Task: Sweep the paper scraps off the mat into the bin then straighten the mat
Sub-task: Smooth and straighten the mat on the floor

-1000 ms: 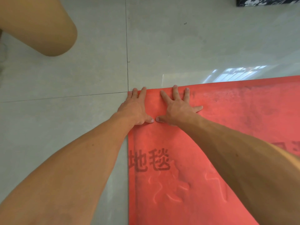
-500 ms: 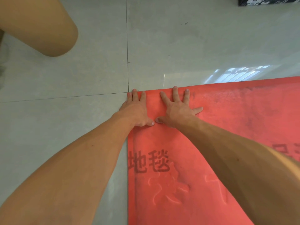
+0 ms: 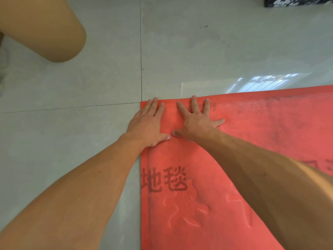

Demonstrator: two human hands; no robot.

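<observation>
Both hands are flat, palms down, on the far-left corner of the red mat [image 3: 261, 134].

- Left hand [image 3: 147, 127]: fingers straight and held together, tips almost at the mat's far edge. The outer side of the hand lies along the mat's left edge. Grips nothing, only presses. The forearm comes in over the floor [image 3: 72, 141].
- Right hand [image 3: 196, 123]: just beside the left and fully on the mat. Fingers straight and splayed, little finger out to the right. Grips nothing. The forearm lies above the mat.
- Thumb tips point at each other, nearly touching; can't tell if they make contact.

The mat lies flat on the tiled floor. Its corner sits at the grout crossing [image 3: 141, 102], and its left edge runs in line with the grout. Dark printed characters [image 3: 165, 179] and embossed lines show nearer the camera.

Other things in view:
- Tan rounded object [image 3: 45, 27] at top left, well apart from the mat; can't tell what it is.
- Dark patterned object [image 3: 297, 1] at the top right edge, cut off by the frame.
- Window reflection [image 3: 261, 83] on the tiles just beyond the mat's far edge.
</observation>
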